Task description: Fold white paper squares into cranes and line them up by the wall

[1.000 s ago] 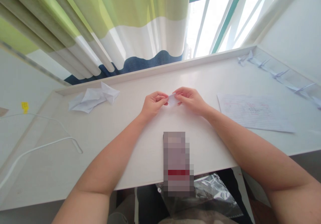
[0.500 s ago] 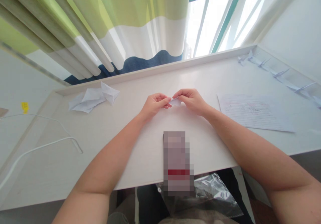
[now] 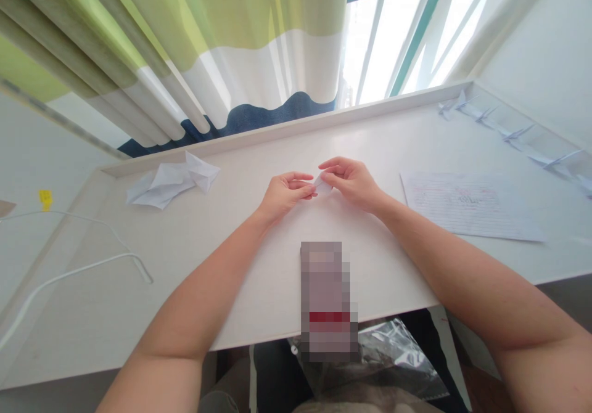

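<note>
Over the middle of the white desk [image 3: 259, 265], a small folded piece of white paper [image 3: 322, 185] sits between my two hands. My left hand [image 3: 289, 192] pinches its left edge between thumb and fingers. On the other side my right hand [image 3: 348, 180] grips the paper with the thumb in front, its index finger raised a little and bent over the top. Much of the paper is hidden by the fingers, so its exact folded shape cannot be made out.
Folded white papers [image 3: 173, 182] lie at the left rear. Lined sheets with writing [image 3: 467, 206] rest at right, below a row of folded paper pieces [image 3: 518, 135] along the wall. A white cable [image 3: 83, 270] crosses the left side. A pixelated object [image 3: 326, 290] overlaps the front edge.
The small paper has tilted up between my hands, and its visible part now looks more pointed. My right fingers have lifted and spread slightly. The surroundings stay as they were.
</note>
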A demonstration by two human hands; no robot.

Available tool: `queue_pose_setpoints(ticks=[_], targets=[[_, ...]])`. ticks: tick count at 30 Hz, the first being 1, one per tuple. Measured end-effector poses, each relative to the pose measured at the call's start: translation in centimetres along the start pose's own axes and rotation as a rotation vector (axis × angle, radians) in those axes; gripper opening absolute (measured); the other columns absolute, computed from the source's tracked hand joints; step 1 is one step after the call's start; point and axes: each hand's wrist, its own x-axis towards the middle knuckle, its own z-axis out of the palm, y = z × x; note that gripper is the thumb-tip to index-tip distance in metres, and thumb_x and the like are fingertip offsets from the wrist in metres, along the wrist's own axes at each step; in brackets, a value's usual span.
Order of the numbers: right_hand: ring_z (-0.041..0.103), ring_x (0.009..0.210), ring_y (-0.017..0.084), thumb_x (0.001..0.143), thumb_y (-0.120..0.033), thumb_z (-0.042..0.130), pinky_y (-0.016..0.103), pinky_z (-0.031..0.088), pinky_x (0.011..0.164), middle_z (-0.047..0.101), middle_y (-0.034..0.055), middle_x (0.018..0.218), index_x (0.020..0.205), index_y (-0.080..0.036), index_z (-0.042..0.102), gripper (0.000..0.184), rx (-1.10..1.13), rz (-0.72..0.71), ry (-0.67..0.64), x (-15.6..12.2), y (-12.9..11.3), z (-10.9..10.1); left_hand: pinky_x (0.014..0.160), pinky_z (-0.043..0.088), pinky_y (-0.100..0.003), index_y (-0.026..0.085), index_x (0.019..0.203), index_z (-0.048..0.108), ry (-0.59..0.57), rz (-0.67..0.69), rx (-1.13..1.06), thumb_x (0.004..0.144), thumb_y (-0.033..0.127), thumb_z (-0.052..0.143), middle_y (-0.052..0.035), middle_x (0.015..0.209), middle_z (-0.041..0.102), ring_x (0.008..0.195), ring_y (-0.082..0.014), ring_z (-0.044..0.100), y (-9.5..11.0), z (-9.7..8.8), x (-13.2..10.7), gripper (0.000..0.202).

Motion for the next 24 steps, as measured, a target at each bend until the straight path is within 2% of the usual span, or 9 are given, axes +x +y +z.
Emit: queue_pose_setpoints(ticks=[3,7,9,11,15,17,20,24], targets=[[0.069,0.072,0.017,0.084,-0.043,0.087,0.034,0.055,0.067,0.081,0.0047,0.092,0.103,-0.022,0.078,0.029,-0.023,-0.045,0.05,0.1,0.5,0.1,0.081,0.064,-0.036,0.013,0.1,0.081,-0.048,-0.041,0.032,0.07,0.039,0.106,-0.0093,0.085,0.084,0.077,-0.0202,0.081,0.3,0.1,-0.2,0.047],[0.07,0.077,0.019,0.088,-0.039,0.08,0.038,0.058,0.076,0.081,0.0039,0.092,0.099,-0.024,0.079,0.019,-0.017,-0.086,-0.006,0.1,0.4,0.0,0.077,0.064,-0.035,0.012,0.095,0.082,-0.136,-0.085,0.076,0.075,0.042,0.104,-0.0121,0.086,0.085,0.076,-0.0215,0.082,0.3,-0.2,-0.2,0.042],[0.071,0.082,0.02,0.089,-0.032,0.071,0.039,0.058,0.081,0.081,0.0037,0.092,0.095,-0.024,0.081,0.014,-0.001,-0.105,-0.036,0.2,0.1,-0.3,0.08,0.065,-0.037,0.013,0.096,0.082,-0.125,-0.066,0.049,0.075,0.044,0.104,-0.0119,0.086,0.085,0.079,-0.0219,0.082,0.1,-0.5,0.0,0.044],[0.07,0.089,0.021,0.085,-0.025,0.066,0.04,0.057,0.085,0.081,0.0036,0.095,0.091,-0.025,0.083,0.018,0.001,-0.11,-0.073,0.2,-0.1,-0.7,0.083,0.066,-0.037,0.013,0.096,0.081,-0.104,-0.054,0.014,0.073,0.046,0.105,-0.0111,0.083,0.084,0.08,-0.022,0.082,-0.1,-0.6,0.2,0.047],[0.067,0.089,0.02,0.078,-0.021,0.069,0.035,0.051,0.074,0.079,0.0036,0.1,0.094,-0.025,0.087,0.024,-0.057,-0.117,-0.176,0.2,-0.3,-1.1,0.085,0.066,-0.038,0.013,0.094,0.082,-0.104,-0.06,-0.018,0.069,0.045,0.107,-0.0108,0.082,0.084,0.078,-0.0207,0.081,0.0,-0.8,0.2,0.048],[0.066,0.086,0.02,0.082,-0.023,0.072,0.034,0.048,0.07,0.076,0.0038,0.097,0.093,-0.026,0.088,0.019,-0.084,-0.125,-0.192,0.0,-0.4,-1.1,0.087,0.065,-0.039,0.013,0.092,0.083,-0.114,-0.064,-0.028,0.069,0.043,0.106,-0.0109,0.084,0.084,0.079,-0.0202,0.08,0.3,-0.9,0.2,0.044],[0.068,0.084,0.02,0.088,-0.032,0.079,0.036,0.051,0.074,0.077,0.0038,0.092,0.091,-0.026,0.087,0.011,-0.083,-0.102,-0.211,-0.1,-0.5,-1.0,0.09,0.064,-0.039,0.014,0.087,0.084,-0.139,-0.068,-0.032,0.069,0.038,0.104,-0.0106,0.085,0.084,0.081,-0.0199,0.079,0.7,-1.0,0.1,0.037],[0.072,0.086,0.021,0.091,-0.053,0.084,0.038,0.055,0.08,0.082,0.0057,0.094,0.095,-0.024,0.086,0.029,-0.064,-0.055,-0.235,-0.1,-0.2,-0.9,0.089,0.063,-0.038,0.014,0.088,0.086,-0.137,-0.049,-0.021,0.069,0.038,0.102,-0.0104,0.085,0.084,0.081,-0.0192,0.079,0.5,-0.9,0.2,0.035]])
